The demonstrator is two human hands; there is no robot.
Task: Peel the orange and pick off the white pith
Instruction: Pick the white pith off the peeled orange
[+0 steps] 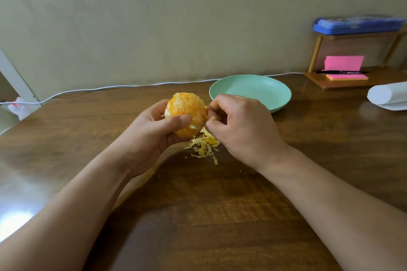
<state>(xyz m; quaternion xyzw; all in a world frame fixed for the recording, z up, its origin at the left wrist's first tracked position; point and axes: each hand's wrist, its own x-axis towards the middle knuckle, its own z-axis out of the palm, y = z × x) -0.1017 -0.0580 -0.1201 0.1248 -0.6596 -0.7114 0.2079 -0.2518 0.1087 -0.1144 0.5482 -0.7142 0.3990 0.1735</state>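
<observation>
Nearest, two bare forearms reaching in from the bottom corners over a dark wooden bench [220, 215], with bright glare on its left edge.

Further in, between the wrists and lying on the bench, a small heap of pale shredded pith [204, 145], just below the fruit and partly tucked under the right hand.

Above the heap, held clear of the bench: the orange [187, 108], peeled, its flesh streaked with white. Gripped by the left hand [152, 132], fingers curled underneath and behind, thumb pressed across the front.

Right hand [240, 130] just beside it, back of the hand up, fingers curled tight, tips bunched against the fruit's right side. Cannot tell whether anything sits pinched between them.

Behind the right hand, a mint-green plate [279, 94], its near rim hidden by the knuckles.

Further back, a white cable [110, 88] running along the bench's far edge at the foot of the wall. At the far right, a white roll [387, 94] lying on its side. Behind that, a small wooden rack [352, 82] with pink notes [343, 62] and a black pen [341, 72] on its base, and a blue case [359, 25] on top.
</observation>
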